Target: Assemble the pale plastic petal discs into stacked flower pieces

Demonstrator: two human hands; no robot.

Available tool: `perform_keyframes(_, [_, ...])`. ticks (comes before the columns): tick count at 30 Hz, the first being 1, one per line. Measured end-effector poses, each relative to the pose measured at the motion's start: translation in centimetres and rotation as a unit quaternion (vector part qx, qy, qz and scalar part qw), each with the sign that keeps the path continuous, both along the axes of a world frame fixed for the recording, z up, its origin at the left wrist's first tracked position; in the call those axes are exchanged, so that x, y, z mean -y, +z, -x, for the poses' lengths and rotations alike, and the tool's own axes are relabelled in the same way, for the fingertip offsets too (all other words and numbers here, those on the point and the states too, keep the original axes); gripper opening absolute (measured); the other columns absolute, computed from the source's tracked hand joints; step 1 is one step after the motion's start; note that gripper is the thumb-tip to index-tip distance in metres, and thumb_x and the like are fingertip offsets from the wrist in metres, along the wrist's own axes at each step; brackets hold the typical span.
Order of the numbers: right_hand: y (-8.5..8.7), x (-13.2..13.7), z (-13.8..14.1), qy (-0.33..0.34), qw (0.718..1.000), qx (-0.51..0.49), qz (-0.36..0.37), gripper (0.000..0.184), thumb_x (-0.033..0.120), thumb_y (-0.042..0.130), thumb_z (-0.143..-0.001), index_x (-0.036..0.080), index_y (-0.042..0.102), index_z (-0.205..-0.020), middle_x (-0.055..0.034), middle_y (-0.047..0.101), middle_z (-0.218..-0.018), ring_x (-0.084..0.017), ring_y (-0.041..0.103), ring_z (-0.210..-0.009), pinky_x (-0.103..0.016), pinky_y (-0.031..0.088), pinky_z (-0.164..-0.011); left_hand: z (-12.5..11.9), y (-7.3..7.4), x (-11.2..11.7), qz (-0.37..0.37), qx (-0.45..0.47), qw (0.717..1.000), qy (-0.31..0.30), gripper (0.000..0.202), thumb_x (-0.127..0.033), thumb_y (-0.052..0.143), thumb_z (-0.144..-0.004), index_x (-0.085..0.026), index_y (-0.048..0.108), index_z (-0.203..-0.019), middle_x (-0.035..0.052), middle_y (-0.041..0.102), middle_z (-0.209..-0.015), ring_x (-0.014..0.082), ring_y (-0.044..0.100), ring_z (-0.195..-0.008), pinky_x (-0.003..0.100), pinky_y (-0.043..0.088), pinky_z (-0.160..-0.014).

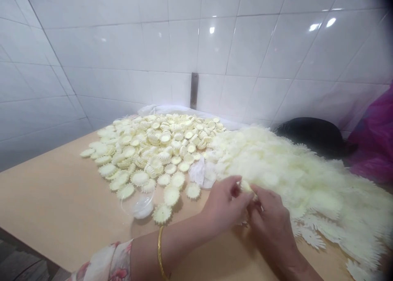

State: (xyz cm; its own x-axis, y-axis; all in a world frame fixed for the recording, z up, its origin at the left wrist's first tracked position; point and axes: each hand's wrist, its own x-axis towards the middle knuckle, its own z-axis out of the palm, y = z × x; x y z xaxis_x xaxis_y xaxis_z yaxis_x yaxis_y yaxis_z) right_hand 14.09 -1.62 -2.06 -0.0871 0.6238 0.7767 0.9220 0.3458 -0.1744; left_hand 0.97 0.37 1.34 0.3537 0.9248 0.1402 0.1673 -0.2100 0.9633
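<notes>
Nearest, the left hand [225, 201] and right hand [272, 217] both have their grip pinched on a small pale-yellow piece [246, 186], partly hidden, above the smooth light-brown tabletop [76, 199]. Beyond spread thick, ridged pale-yellow discs [166, 138] and, right, thin, toothed whitish sheets [276, 170], overlapping a rounded black object [313, 133] before glossy white wall tiles [123, 48].

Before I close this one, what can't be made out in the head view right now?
Head view, pale piece: mostly covered by the left hand and right hand.
Head view, black object: lower part hidden behind the toothed-piece pile.
Head view, that pile: many single pieces blurred together.
Head view, magenta material: cut off by the right edge.
</notes>
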Motion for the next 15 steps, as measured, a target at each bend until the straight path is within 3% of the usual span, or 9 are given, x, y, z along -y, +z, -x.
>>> perform_keyframes(4, [-0.3,-0.1,0.4,0.011,1.000,0.011,-0.026,0.029,0.021,0.042,-0.081,0.014,0.050,-0.108,-0.0095,0.067,-0.082,-0.022,0.061,-0.071,-0.036,0.047,-0.065,0.1,-0.8,0.1,-0.073,-0.065,0.995,0.002,0.021,-0.036,0.048,-0.077,-0.017,0.048,-0.067,-0.0001,0.049,-0.062,0.0115,0.041,-0.058,0.024,0.029,-0.052])
perform_keyframes(10, [0.0,0.1,0.8,0.044,0.998,0.034,-0.005,0.041,0.018,0.041,-0.077,0.016,0.042,-0.118,-0.0114,0.065,-0.095,-0.026,0.062,-0.083,-0.039,0.049,-0.065,0.1,-1.5,-0.6,0.000,-0.083,0.996,-0.030,0.030,-0.039,0.049,-0.073,-0.019,0.035,-0.057,-0.0036,0.036,-0.053,0.0093,0.032,-0.048,0.023,0.023,-0.044])
perform_keyframes(15, [-0.4,0.0,0.5,0.077,0.994,0.069,-0.020,0.041,0.014,0.037,-0.078,0.014,0.041,-0.119,-0.0082,0.066,-0.080,-0.021,0.061,-0.068,-0.044,0.046,-0.077,0.2,-1.0,-0.7,-0.010,-0.100,0.993,-0.059,0.027,-0.026,0.041,-0.075,-0.018,0.035,-0.050,-0.0028,0.039,-0.047,0.0086,0.034,-0.045,0.022,0.023,-0.043])
